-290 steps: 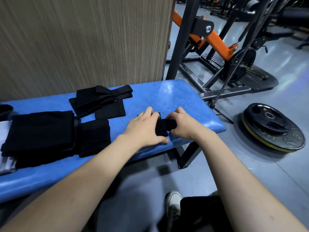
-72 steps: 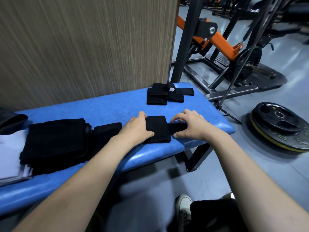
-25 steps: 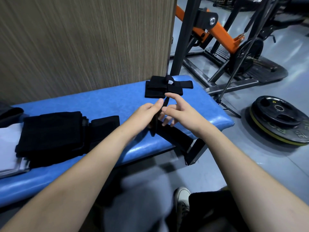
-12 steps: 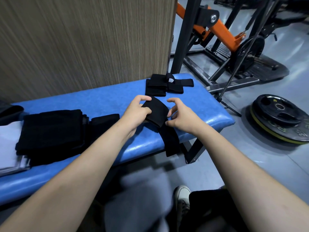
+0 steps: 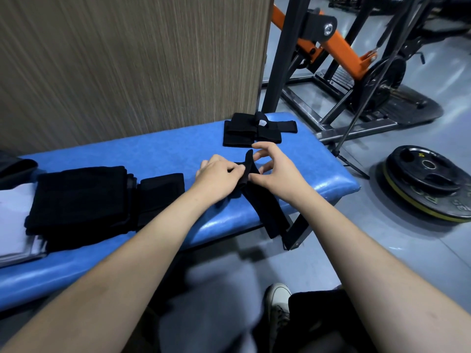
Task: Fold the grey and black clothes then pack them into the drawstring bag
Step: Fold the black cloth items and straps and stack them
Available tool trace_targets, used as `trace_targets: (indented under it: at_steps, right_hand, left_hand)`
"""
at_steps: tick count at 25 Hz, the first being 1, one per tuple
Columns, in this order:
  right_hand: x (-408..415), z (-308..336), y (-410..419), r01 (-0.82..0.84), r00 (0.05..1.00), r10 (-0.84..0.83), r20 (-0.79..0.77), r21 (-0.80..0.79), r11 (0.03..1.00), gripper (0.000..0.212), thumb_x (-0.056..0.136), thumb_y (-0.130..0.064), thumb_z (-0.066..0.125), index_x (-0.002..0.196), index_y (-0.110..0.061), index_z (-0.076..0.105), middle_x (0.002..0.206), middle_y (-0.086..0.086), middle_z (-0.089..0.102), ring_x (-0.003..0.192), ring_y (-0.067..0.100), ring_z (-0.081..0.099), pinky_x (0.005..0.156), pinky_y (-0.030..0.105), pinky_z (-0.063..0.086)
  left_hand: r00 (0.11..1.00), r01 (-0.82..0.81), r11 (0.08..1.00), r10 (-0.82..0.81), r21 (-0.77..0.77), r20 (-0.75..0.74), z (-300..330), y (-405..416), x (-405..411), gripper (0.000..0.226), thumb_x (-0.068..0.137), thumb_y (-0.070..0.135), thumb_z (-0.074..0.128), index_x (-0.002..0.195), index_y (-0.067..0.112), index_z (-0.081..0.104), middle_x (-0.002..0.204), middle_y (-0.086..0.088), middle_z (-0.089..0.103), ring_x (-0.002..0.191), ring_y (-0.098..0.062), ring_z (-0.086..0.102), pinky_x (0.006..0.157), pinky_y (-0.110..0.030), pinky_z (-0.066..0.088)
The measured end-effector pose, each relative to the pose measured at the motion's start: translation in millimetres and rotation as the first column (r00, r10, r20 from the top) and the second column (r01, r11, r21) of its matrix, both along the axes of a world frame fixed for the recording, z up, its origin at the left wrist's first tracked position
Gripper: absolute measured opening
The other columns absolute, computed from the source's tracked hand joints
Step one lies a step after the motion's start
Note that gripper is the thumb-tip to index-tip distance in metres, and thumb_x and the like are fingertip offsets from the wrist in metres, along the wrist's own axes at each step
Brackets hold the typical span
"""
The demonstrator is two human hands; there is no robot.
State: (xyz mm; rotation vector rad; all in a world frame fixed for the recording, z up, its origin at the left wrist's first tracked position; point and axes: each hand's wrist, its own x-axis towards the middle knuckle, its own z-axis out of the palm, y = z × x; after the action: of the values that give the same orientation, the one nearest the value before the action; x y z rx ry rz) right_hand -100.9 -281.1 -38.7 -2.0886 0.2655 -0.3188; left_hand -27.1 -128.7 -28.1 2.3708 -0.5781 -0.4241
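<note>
A long black strap-like cloth (image 5: 270,210) hangs over the front edge of the blue bench (image 5: 153,156). My left hand (image 5: 219,177) pinches its upper end, which stands up between my hands. My right hand (image 5: 277,169) touches the same end with thumb and fingertips, its other fingers spread. A folded black piece (image 5: 244,133) lies at the bench's far right. A stack of folded black clothes (image 5: 81,197) sits at the left with a smaller black fold (image 5: 163,192) beside it. I see no drawstring bag.
White folded fabric (image 5: 12,225) lies under the stack at the left edge. A wood-grain wall panel (image 5: 127,59) stands behind the bench. A weight plate (image 5: 430,179) lies on the floor at right, and an orange-and-black gym machine (image 5: 331,49) stands behind.
The black cloth, held flat-folded between my hands half a second ago, now stands narrow and upright at its top, with its tail hanging lower over the bench edge.
</note>
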Motion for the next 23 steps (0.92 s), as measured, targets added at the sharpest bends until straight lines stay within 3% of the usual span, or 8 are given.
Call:
trace_targets:
  at_steps: [3,5,7,10,13,16,19,23]
  right_hand:
    - [2,-1,1,-0.039,0.999,0.039,0.025,-0.026,0.999,0.063,0.078,-0.010,0.077,0.131,-0.030,0.049,0.115,-0.011,0.059,0.080,0.019,0.058,0.064,0.016,0.045]
    - [2,0,4,-0.064,0.997,0.066,0.044,-0.040,0.997,0.063,0.078,-0.010,0.078,0.130,-0.032,0.050,0.116,-0.013,0.060,0.085,0.014,0.058,0.067,0.012,0.041]
    - [3,2,8,-0.079,0.994,0.083,0.069,-0.063,0.995,0.063,0.078,-0.011,0.078,0.130,-0.032,0.051,0.116,-0.016,0.060,0.086,0.010,0.058,0.068,0.011,0.040]
    - [5,5,13,-0.079,0.989,0.092,0.119,-0.110,0.991,0.060,0.078,-0.012,0.078,0.130,-0.030,0.051,0.117,-0.018,0.061,0.092,0.010,0.058,0.072,0.009,0.039]
    - [9,5,17,-0.073,0.989,0.093,0.114,-0.172,0.982,0.059,0.079,-0.014,0.079,0.130,-0.027,0.052,0.120,-0.012,0.061,0.097,0.013,0.056,0.081,0.012,0.040]
    - [13,-2,14,-0.114,0.990,0.135,0.047,-0.312,0.943,0.055,0.078,-0.018,0.080,0.127,-0.022,0.055,0.120,-0.005,0.060,0.108,0.018,0.053,0.095,0.029,0.044]
    - [13,-9,5,-0.140,0.989,0.103,-0.104,-0.464,0.875,0.045,0.079,-0.025,0.080,0.119,-0.022,0.060,0.112,-0.005,0.057,0.107,0.018,0.050,0.098,0.039,0.044]
    - [12,-10,-9,-0.152,0.971,0.016,-0.238,-0.566,0.810,0.033,0.082,-0.035,0.077,0.111,-0.026,0.065,0.102,-0.006,0.048,0.106,0.020,0.048,0.095,0.036,0.042]
  left_hand:
    - [0.963,-0.048,0.968,-0.020,-0.246,-0.269,8,2,-5,0.052,0.098,0.053,0.047,0.089,0.006,0.069,0.082,-0.010,0.069,0.070,-0.018,0.057,0.064,-0.026,0.047]
    - [0.955,-0.128,0.931,0.022,-0.343,-0.296,7,1,-4,0.032,0.098,0.036,0.056,0.106,0.008,0.070,0.084,-0.007,0.071,0.068,-0.014,0.059,0.055,-0.022,0.051]
    - [0.937,-0.219,0.870,0.062,-0.441,-0.343,8,1,0,0.024,0.097,0.017,0.057,0.118,0.009,0.066,0.083,-0.002,0.068,0.067,-0.011,0.062,0.056,-0.023,0.052]
    - [0.935,-0.222,0.834,0.035,-0.505,-0.353,10,7,3,0.024,0.094,0.024,0.066,0.117,0.016,0.064,0.088,0.006,0.068,0.071,-0.005,0.066,0.059,-0.020,0.053]
    - [0.935,-0.199,0.812,-0.009,-0.548,-0.353,10,11,2,0.025,0.091,0.011,0.067,0.115,0.018,0.063,0.092,-0.002,0.073,0.081,-0.011,0.070,0.078,-0.027,0.056]
    - [0.945,-0.238,0.848,0.089,-0.474,-0.316,5,11,5,0.035,0.091,0.004,0.060,0.123,0.018,0.057,0.089,-0.004,0.069,0.076,-0.017,0.066,0.072,-0.027,0.053]
    - [0.985,-0.159,0.935,0.130,-0.316,-0.110,0,15,9,0.043,0.093,0.010,0.058,0.131,0.025,0.047,0.079,0.004,0.061,0.076,-0.016,0.060,0.078,-0.036,0.050]
    - [0.986,-0.018,0.999,0.023,-0.031,0.164,-9,16,9,0.041,0.095,0.013,0.052,0.134,0.024,0.044,0.106,-0.005,0.055,0.104,-0.023,0.053,0.077,-0.034,0.041]
